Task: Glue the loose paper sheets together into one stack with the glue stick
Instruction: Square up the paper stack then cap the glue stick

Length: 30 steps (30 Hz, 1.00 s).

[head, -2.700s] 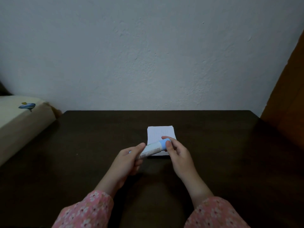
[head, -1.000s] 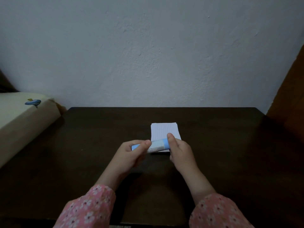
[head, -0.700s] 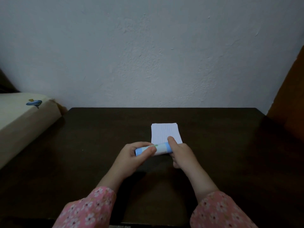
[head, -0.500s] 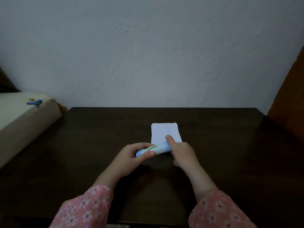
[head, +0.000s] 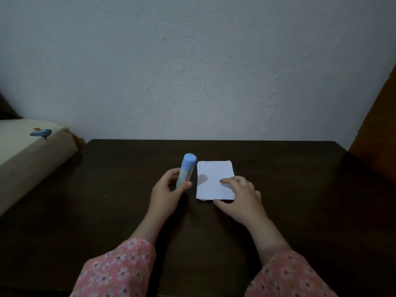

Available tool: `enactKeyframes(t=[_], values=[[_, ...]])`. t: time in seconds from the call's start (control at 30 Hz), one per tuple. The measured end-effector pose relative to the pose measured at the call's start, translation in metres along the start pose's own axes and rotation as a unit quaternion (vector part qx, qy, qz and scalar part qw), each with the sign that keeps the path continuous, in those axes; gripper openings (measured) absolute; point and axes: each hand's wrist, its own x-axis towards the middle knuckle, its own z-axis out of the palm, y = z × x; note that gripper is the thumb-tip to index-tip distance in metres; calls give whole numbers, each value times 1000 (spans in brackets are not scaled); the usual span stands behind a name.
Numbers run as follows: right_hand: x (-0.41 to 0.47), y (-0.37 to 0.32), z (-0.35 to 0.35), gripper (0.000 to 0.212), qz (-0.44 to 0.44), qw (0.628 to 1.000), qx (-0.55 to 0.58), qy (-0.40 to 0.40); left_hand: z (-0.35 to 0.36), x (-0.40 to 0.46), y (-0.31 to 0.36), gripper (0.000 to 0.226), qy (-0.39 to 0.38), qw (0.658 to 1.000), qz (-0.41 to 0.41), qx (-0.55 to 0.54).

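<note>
The right hand [head: 240, 198] has let go of the glue stick [head: 186, 170], fingers now spread flat on the paper stack [head: 214, 179] mid-table, while the left hand [head: 169, 194] grips the stick upright beside it, apparently still capped, so gluing hasn't begun.

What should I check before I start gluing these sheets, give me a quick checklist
1. Glue stick in hand: ok, the left hand holds it upright.
2. Cap off: not ok, the blue cap looks on.
3. Paper stack steadied: ok, right hand fingers rest on it.
4. Sheets squared: ok, only slightly offset at the near edge.
5. Table around the stack: ok.
6. Glue already applied: cannot tell.
</note>
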Motion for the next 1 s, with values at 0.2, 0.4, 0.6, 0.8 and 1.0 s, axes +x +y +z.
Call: enactKeyframes(t=[0.2,0.4,0.6,0.8,1.0], values=[[7,2,-3,49,-28,999,-36,-25,6,21,-4,35,5,1000,-3,18],[15,7,-3,46,-31,998,-52,-33,8,36,-5,38,-23,998,4,53],[22,8,-2,46,-32,997,-59,-39,8,48,-5,43,-49,997,9,64],[29,9,-1,47,-23,997,-65,-41,7,51,-10,41,-52,997,16,53],[29,8,-1,47,-26,997,-66,-42,10,55,-12,41,-36,997,15,62]])
